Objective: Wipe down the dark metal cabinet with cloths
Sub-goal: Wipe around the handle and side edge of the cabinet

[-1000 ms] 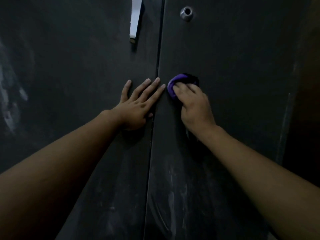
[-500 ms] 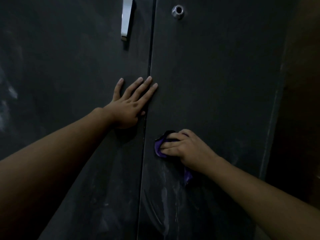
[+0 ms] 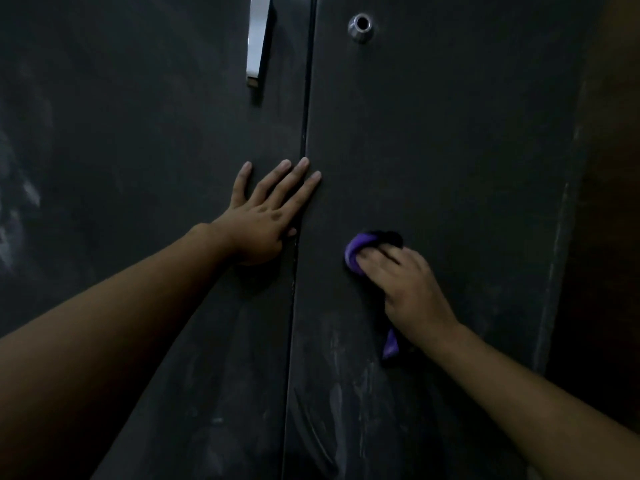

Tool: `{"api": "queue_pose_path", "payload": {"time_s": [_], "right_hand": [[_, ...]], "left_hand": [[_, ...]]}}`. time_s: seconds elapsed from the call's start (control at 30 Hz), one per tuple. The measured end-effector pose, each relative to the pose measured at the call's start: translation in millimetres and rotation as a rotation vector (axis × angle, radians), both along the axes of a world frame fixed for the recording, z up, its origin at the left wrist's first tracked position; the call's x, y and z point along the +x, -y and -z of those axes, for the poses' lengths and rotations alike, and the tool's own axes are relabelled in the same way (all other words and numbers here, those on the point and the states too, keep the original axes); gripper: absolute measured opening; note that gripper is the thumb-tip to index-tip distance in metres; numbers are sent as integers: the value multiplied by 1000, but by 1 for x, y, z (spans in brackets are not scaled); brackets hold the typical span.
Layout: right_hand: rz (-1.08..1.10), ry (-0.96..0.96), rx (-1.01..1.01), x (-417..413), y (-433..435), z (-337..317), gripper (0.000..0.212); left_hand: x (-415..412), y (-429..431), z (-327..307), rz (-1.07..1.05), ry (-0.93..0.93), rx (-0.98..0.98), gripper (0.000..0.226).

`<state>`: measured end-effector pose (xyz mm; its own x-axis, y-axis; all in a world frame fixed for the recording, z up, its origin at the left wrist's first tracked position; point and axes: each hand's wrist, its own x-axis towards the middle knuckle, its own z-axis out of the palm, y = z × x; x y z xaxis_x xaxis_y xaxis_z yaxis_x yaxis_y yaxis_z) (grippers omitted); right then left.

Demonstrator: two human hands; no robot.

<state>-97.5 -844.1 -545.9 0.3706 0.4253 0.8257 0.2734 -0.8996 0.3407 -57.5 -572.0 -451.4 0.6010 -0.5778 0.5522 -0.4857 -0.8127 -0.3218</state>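
The dark metal cabinet (image 3: 467,133) is judged partly wiped, pale smears (image 3: 334,355) left below the crumpled purple cloth (image 3: 356,252) gripped by the right hand (image 3: 412,289), the left hand (image 3: 266,220) pressed flat.

The dark cabinet (image 3: 450,150) bore a flat left hand (image 3: 263,220) at its door seam (image 3: 304,133) and a purple cloth (image 3: 356,251) under the right hand (image 3: 408,289).

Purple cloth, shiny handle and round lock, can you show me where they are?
purple cloth (image 3: 356,252): head view, on the bunched fold at its left end.
shiny handle (image 3: 257,39): head view, midway along the silver strip.
round lock (image 3: 361,35): head view, on its lower metal rim.
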Motion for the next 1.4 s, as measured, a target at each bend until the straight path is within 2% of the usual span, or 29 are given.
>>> {"api": "queue_pose_path", "payload": {"time_s": [0.13, 0.27, 0.33, 0.4, 0.47, 0.53, 0.67, 0.83, 0.93, 1.03, 1.13, 1.23, 1.27, 1.33, 1.4], "right_hand": [[91, -140, -184, -14, 20, 38, 71], [27, -140, -242, -27, 25, 22, 63], [-51, -76, -159, -24, 27, 0, 59], [-79, -4, 47, -16, 26, -29, 57], [-18, 12, 203, -8, 19, -55, 66], [10, 0, 234, -1, 6, -66, 73], [13, 14, 72, 0, -14, -24, 69], [-28, -153, -189, -7, -8, 51, 63], [21, -260, -297, -14, 4, 66, 62], [53, -262, -325, -23, 11, 65, 60], [5, -157, -176, -32, 22, 53, 59], [-58, -53, 177, -36, 47, 26, 61], [-50, -22, 265, -37, 59, 14, 63], [20, 14, 351, -40, 82, -9, 68], [96, -22, 394, -42, 98, -26, 70]], "left_hand": [[-2, 0, 1, -5, 0, -7, 86], [-5, 1, 1, -13, -22, -15, 86], [-6, 2, 1, -16, -27, -13, 86], [-5, 1, 1, -14, -27, -17, 86], [-4, 1, 3, -13, -13, -28, 86], [-3, 1, 4, -20, 6, -28, 86], [-2, 2, 4, -17, 0, -38, 89], [-1, 3, 9, 17, 14, -69, 87], [0, 2, 11, 37, -11, -87, 83], [1, 2, 13, 74, 10, -119, 82], [-3, 5, 18, 54, 58, -138, 93], [-16, 18, 20, 75, 47, -243, 110], [-23, 27, 18, 112, 64, -314, 107], [-34, 49, 11, 231, 146, -385, 86], [-37, 76, 6, 345, 253, -280, 71]]}}
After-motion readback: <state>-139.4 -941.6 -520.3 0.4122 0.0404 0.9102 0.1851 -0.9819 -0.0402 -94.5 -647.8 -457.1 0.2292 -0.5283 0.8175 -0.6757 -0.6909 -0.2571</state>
